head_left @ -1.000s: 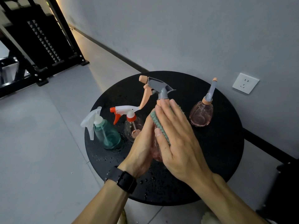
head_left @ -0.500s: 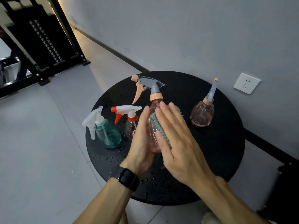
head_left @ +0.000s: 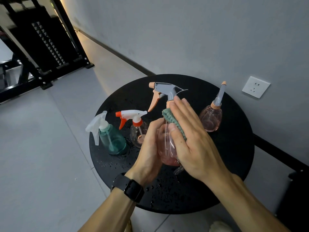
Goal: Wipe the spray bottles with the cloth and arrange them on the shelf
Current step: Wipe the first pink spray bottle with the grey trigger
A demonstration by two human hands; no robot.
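The pink bottle with the grey trigger head point(head_left: 167, 144) has turned in the grip since a second ago: its peach lever swung round toward the left half a second back and now sits a little further out again, so the bottle is being rocked back and forth as it is rubbed. The left hand point(head_left: 148, 153) holds the bottle body from the left side, its fingers curled round the plastic, just above the middle of the round black table point(head_left: 234, 173). The right hand point(head_left: 192, 141) lies flat against the other side, fingers straight and together, pressing the green cloth point(head_left: 173, 121) onto the shoulder and neck; the cloth has crept up from the body toward the collar over the last half second, and a patterned corner of it hangs below the palm. I judge that the wipe of this bottle is well under way but not done, since the trigger head looks untouched. Three others wait on the wet table: a teal bottle point(head_left: 112, 139) near the left edge, a clear one with a white and red trigger point(head_left: 135, 124) beside it, and a pink pump bottle point(head_left: 211, 119) toward the right back edge. The black shelf frame point(head_left: 50, 52) stands well apart at the far left, and no bottle can be seen on it.
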